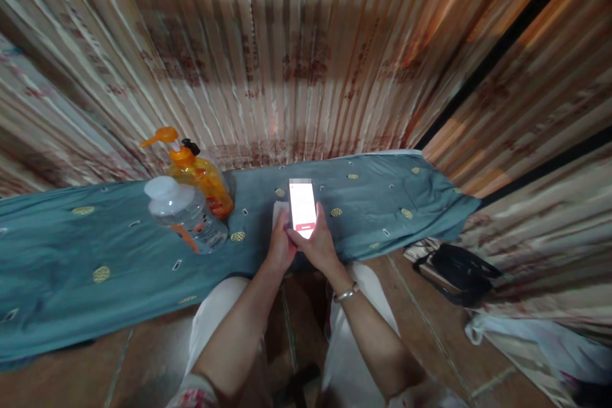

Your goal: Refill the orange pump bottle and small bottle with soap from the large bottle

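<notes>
Along the teal, yellow-patterned cloth (373, 213) before the pleated curtain (296, 64), we see from the left a white-capped clear plastic bottle (184, 210) and, just beside it, a translucent orange pump bottle (210, 183); we cannot tell how full either is. Farther right, our left hand (281, 247) and right hand (321, 246), both part-curled, grip the lit smartphone (302, 205) by its lower end, screen up over the cloth.

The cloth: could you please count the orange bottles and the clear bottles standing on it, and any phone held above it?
Orange bottle: 1
Clear bottle: 1
Phone: 1
Total: 3
</notes>
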Demonstrator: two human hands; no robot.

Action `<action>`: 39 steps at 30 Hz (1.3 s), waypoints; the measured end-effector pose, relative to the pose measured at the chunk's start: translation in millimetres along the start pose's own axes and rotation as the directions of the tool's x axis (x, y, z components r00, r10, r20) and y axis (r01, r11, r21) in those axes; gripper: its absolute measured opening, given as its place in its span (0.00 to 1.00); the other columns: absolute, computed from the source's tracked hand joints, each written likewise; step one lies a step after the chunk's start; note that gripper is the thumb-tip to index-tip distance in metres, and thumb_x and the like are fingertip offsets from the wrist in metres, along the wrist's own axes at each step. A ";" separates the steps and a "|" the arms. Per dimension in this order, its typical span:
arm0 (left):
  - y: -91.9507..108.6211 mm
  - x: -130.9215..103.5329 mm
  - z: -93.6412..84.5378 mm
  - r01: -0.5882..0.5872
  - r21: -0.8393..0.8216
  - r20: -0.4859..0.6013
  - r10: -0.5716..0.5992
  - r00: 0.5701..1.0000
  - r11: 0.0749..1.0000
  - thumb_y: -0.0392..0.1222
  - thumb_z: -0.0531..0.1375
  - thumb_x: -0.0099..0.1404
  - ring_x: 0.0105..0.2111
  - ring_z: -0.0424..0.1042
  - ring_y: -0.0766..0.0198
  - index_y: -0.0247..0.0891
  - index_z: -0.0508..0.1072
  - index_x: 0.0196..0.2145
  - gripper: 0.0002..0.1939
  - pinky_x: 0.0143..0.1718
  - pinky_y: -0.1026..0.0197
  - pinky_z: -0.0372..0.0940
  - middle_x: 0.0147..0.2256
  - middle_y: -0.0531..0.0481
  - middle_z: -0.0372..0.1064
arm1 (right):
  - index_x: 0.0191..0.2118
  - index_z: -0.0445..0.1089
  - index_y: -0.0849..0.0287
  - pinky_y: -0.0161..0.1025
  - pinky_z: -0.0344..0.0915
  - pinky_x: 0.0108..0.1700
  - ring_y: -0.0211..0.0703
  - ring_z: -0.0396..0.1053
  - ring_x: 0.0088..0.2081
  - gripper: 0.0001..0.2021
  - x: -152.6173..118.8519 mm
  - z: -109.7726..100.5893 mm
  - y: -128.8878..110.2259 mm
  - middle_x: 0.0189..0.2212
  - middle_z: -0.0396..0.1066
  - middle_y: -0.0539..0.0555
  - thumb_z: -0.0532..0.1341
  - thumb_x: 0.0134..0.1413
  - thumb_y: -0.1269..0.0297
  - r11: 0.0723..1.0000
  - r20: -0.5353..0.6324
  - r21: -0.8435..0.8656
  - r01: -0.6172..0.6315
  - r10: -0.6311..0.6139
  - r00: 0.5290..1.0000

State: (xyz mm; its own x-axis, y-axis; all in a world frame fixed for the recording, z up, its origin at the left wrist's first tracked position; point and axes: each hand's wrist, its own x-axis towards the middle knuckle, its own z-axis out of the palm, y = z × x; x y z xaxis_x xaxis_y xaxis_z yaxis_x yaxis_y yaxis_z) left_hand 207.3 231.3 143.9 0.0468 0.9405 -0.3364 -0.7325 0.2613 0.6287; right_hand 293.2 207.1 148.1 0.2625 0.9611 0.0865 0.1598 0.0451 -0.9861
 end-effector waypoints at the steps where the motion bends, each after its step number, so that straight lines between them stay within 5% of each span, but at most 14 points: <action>1: -0.3 -2.5 2.7 0.030 0.007 0.025 -0.030 0.999 1.000 0.57 0.58 0.63 0.48 0.76 0.49 0.33 0.77 0.42 0.23 0.50 0.52 0.69 0.39 0.41 0.79 | 0.59 0.63 0.58 0.51 0.52 0.66 0.57 0.57 0.66 0.44 0.2 -0.6 -0.2 0.63 0.63 0.61 0.74 0.31 0.59 1.000 -0.018 -0.003 0.007 -0.007 1.000; 7: -11.8 -11.3 7.9 0.139 0.159 0.140 -0.162 0.977 0.977 0.58 0.60 0.61 0.47 0.75 0.52 0.37 0.77 0.42 0.22 0.44 0.56 0.70 0.43 0.44 0.78 | 0.61 0.62 0.57 0.48 0.65 0.56 0.57 0.70 0.55 0.46 3.5 -28.9 11.2 0.53 0.72 0.59 0.73 0.28 0.64 0.998 -0.127 0.028 -0.063 0.066 0.990; 10: -20.9 -12.1 4.7 0.145 0.226 0.199 -0.191 0.961 0.963 0.58 0.62 0.59 0.52 0.72 0.53 0.38 0.76 0.45 0.24 0.44 0.58 0.69 0.50 0.42 0.75 | 0.65 0.55 0.57 0.46 0.68 0.49 0.55 0.74 0.48 0.50 9.4 -58.7 18.7 0.50 0.74 0.59 0.71 0.32 0.63 0.986 -0.114 -0.145 -0.082 0.066 0.991; 14: -23.9 -13.7 -2.4 0.133 0.233 0.182 -0.178 0.967 0.963 0.56 0.66 0.55 0.57 0.68 0.49 0.38 0.73 0.50 0.29 0.54 0.50 0.64 0.55 0.37 0.70 | 0.70 0.42 0.63 0.45 0.68 0.47 0.53 0.75 0.45 0.52 36.0 -111.1 27.8 0.49 0.75 0.61 0.68 0.40 0.60 0.847 -0.117 -0.512 -0.143 0.096 0.989; 17: -16.8 -15.5 -7.2 0.120 0.261 0.161 -0.166 0.973 0.958 0.59 0.69 0.49 0.56 0.70 0.45 0.36 0.72 0.49 0.34 0.57 0.46 0.61 0.53 0.34 0.71 | 0.69 0.42 0.68 0.45 0.69 0.47 0.55 0.75 0.47 0.51 70.2 -155.4 40.0 0.47 0.76 0.63 0.67 0.42 0.58 0.713 -0.177 -0.676 -0.185 0.086 0.980; 20: -5.7 -18.2 -10.1 0.116 0.297 0.119 -0.158 0.980 0.948 0.62 0.71 0.41 0.52 0.73 0.44 0.36 0.73 0.45 0.38 0.57 0.45 0.61 0.47 0.35 0.75 | 0.68 0.44 0.70 0.43 0.68 0.51 0.56 0.73 0.52 0.50 105.2 -196.6 55.3 0.53 0.72 0.68 0.67 0.44 0.59 0.547 -0.251 -0.800 -0.245 0.065 0.966; 24: 6.9 -23.2 -13.1 0.095 0.336 0.080 -0.129 0.988 0.937 0.63 0.72 0.39 0.48 0.75 0.45 0.36 0.74 0.43 0.38 0.56 0.44 0.62 0.43 0.37 0.78 | 0.68 0.43 0.74 0.44 0.66 0.54 0.59 0.70 0.56 0.50 137.4 -238.0 72.0 0.56 0.68 0.74 0.68 0.46 0.59 0.486 -0.311 -0.819 -0.304 0.068 0.948; 30: 17.4 -28.5 -22.5 0.034 0.373 0.065 -0.062 0.996 0.927 0.62 0.72 0.40 0.49 0.75 0.45 0.35 0.75 0.44 0.38 0.58 0.43 0.61 0.42 0.37 0.78 | 0.66 0.46 0.75 0.44 0.68 0.51 0.60 0.72 0.53 0.47 160.5 -272.7 89.5 0.53 0.71 0.75 0.68 0.48 0.58 0.432 -0.397 -0.804 -0.408 0.120 0.910; 39: 29.4 -31.8 -41.3 0.032 0.424 0.033 -0.051 0.998 0.905 0.58 0.72 0.45 0.48 0.76 0.47 0.36 0.76 0.46 0.34 0.59 0.44 0.63 0.44 0.37 0.78 | 0.65 0.48 0.71 0.43 0.68 0.51 0.57 0.72 0.54 0.44 185.7 -297.3 104.2 0.54 0.70 0.72 0.68 0.48 0.56 0.400 -0.405 -0.806 -0.436 0.163 0.900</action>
State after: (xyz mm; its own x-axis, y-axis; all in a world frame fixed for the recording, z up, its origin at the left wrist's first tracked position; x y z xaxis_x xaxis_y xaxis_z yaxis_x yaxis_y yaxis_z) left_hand 156.2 200.2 144.2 0.1065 0.9326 -0.3450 -0.3736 0.3591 0.8553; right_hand 641.5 309.2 103.5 0.6478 0.7614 -0.0253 0.7169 -0.6206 -0.3177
